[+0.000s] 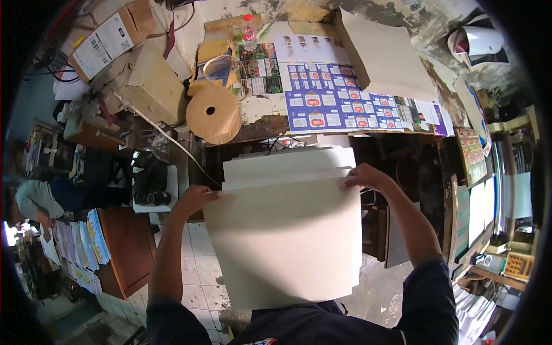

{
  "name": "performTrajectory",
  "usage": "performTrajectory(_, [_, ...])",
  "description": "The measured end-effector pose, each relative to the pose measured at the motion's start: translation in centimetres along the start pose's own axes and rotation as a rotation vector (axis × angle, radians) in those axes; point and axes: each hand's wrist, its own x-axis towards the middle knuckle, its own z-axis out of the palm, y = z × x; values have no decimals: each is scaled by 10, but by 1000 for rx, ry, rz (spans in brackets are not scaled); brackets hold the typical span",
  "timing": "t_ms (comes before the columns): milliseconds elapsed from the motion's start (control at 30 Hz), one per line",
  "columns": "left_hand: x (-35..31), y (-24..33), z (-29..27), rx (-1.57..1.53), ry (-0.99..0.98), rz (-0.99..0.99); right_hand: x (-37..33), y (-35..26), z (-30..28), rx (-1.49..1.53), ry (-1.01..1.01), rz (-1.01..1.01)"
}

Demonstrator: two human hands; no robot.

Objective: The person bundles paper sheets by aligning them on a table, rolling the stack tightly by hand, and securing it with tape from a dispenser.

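Note:
A large pale cardboard sheet [287, 241] spreads out in front of my body, on top of a stack of similar sheets [287, 167] whose far edges stick out beyond it. My left hand [201, 198] grips its far left corner, with the thumb lying over the top face. At the far right corner my right hand [366, 177] pinches the same sheet, fingers bent around its edge. What supports the stack is hidden beneath it.
Beyond the stack stands a worn table with blue printed sheets [322, 98], a brown tape roll [213, 115], a red-capped bottle [249, 33] and a big grey board [385, 57]. To the left are a brown desk with paper piles [86, 241] and another person [40, 201].

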Motion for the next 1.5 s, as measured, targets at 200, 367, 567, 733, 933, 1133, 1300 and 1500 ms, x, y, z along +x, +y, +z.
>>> performTrajectory(200, [-14,-25,33,-946,-113,57,-27,12,47,1180,-72,52])
performTrajectory(367, [15,-6,39,-511,-11,141,12,35,46,857,-32,-135])
performTrajectory(567, [-16,18,86,-168,429,329,-35,-27,77,438,172,-243])
performTrajectory(733, [-41,50,117,265,549,484,-54,-53,132,-220,459,-440])
performTrajectory(933, [-19,27,128,337,612,531,-30,-38,142,-395,452,-354])
performTrajectory(1133, [2,8,123,472,696,579,-11,-18,133,-381,496,-324])
performTrajectory(1300, [23,-20,104,303,642,408,10,9,119,-263,631,-264])
performTrajectory(1500, [-17,-50,113,-189,544,122,-21,23,120,184,709,6])
